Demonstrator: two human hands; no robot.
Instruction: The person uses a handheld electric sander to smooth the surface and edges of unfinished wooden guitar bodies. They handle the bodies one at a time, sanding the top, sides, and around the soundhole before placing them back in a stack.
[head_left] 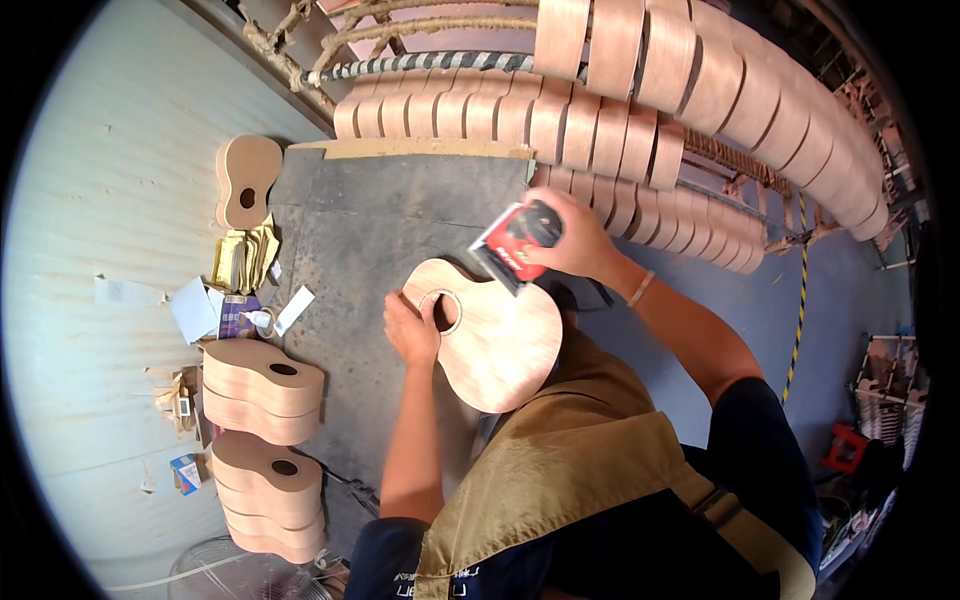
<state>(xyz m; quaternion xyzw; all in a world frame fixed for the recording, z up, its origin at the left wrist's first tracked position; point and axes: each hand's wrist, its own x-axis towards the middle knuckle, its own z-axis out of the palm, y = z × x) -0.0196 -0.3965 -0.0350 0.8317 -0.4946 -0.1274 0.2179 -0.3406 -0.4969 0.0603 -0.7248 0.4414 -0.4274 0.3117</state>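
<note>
Gripping small guitar body in L hand, w/ fingers closed on its left edge, just beside round hole; can't see every fingertip. Holding red & black sander in R hand, w/ fingers wrapped round its black top; wearing thin band on R wrist. Tilting sander at body's upper edge, v. close, can't tell if touching. Holding body plain face up in front of brown apron, approx. over R edge of dark grey table. Seen along table's L side, far to near: single guitar body by the wall, yellow sheets, purple box w/ white roll next to it, white strip, then 2 stacks of guitar bodies, one nearer than the other. Also visible: small blue box far L, fan at bottom L, rows of bent wood pcs on racks up top, yellow/black striped line on floor at R
</note>
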